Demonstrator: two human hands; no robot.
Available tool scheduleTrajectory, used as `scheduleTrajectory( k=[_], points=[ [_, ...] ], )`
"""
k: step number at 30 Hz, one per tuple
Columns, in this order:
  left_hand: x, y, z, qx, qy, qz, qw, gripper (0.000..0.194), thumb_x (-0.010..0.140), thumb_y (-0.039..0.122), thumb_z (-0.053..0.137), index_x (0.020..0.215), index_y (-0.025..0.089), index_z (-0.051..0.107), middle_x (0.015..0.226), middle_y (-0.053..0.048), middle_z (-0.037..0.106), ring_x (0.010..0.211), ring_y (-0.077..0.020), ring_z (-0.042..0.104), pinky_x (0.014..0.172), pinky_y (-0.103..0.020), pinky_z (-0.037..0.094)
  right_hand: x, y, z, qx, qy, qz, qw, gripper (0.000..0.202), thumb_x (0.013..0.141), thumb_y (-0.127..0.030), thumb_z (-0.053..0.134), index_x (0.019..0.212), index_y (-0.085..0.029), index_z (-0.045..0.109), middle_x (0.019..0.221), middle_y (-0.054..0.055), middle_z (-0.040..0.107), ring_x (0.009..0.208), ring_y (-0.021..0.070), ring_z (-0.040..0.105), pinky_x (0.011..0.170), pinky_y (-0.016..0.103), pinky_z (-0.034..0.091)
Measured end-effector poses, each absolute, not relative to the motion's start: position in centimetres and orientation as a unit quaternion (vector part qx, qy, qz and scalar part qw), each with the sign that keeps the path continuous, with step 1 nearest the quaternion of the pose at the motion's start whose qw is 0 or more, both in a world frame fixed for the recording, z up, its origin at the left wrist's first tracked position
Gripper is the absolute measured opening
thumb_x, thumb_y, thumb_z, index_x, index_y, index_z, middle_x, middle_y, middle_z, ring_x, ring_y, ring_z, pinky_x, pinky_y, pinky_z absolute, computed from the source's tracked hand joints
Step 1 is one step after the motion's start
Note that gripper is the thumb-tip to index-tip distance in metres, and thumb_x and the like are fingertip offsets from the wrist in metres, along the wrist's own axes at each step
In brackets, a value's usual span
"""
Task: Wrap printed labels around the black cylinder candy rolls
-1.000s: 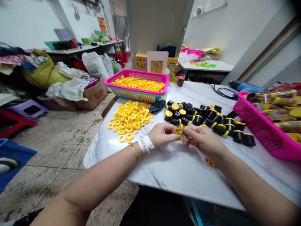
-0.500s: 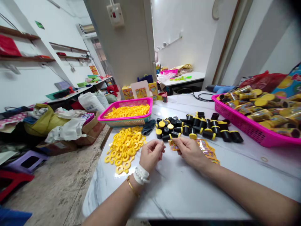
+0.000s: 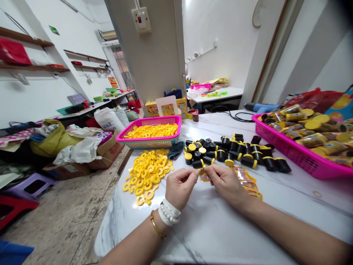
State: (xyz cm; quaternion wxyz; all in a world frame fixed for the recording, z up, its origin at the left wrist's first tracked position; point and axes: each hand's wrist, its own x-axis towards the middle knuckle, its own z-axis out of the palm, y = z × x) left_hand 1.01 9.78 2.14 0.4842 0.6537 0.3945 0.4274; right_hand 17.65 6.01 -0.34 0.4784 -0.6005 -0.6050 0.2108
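Note:
My right hand (image 3: 227,183) is closed, thumb and fingers pinching a small printed yellow label (image 3: 204,176) above the white table. My left hand (image 3: 180,187) is closed too, its thumb and forefinger pinched at the label's left edge. A white band and a beaded bracelet circle that wrist. Under and beside my right hand lies a fanned stack of similar labels (image 3: 245,180). Just beyond both hands are many black cylinders with yellow caps (image 3: 220,155), some upright and some on their sides. To the left, a pile of yellow plastic rings (image 3: 147,173) is spread on the table.
Behind the rings stands a pink basket (image 3: 122,139) full of more yellow rings, with a dark cloth (image 3: 175,150) beside it. A larger pink basket (image 3: 292,156) on the right holds labelled cylinders. Small yellow boxes (image 3: 168,109) and a blue tool (image 3: 261,107) sit at the back.
My left hand has moved right and its fingertips have come to the label in my right hand. The view has shifted slightly.

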Motion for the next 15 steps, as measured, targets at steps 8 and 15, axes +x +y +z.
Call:
scheduleTrajectory(
  k=[8,15],
  points=[
    [0.8,11.0,1.5,0.649,0.413,0.407,0.492,0.017,0.072,0.032,0.074,0.073,0.015,0.079,0.071,-0.006,0.067,0.064,-0.0131,0.056,0.061,-0.024,0.043,17.0,5.6,0.5,-0.585,-0.642,0.175,0.463,0.032,0.091,-0.034,0.054,0.065,-0.021,0.041,0.060,-0.004,0.045,0.057,0.0125,0.041,0.054,0.027,0.030],
    [0.6,11.1,1.6,0.602,0.431,0.329,0.587,0.031,0.069,0.031,0.075,0.093,0.013,0.079,0.056,0.001,0.056,0.046,-0.0067,0.037,0.045,-0.021,0.028,17.3,5.8,0.1,-0.603,-0.630,0.167,0.461,0.031,0.089,-0.033,0.056,0.063,-0.020,0.046,0.058,-0.003,0.047,0.055,0.0123,0.043,0.053,0.027,0.029]
  ],
)
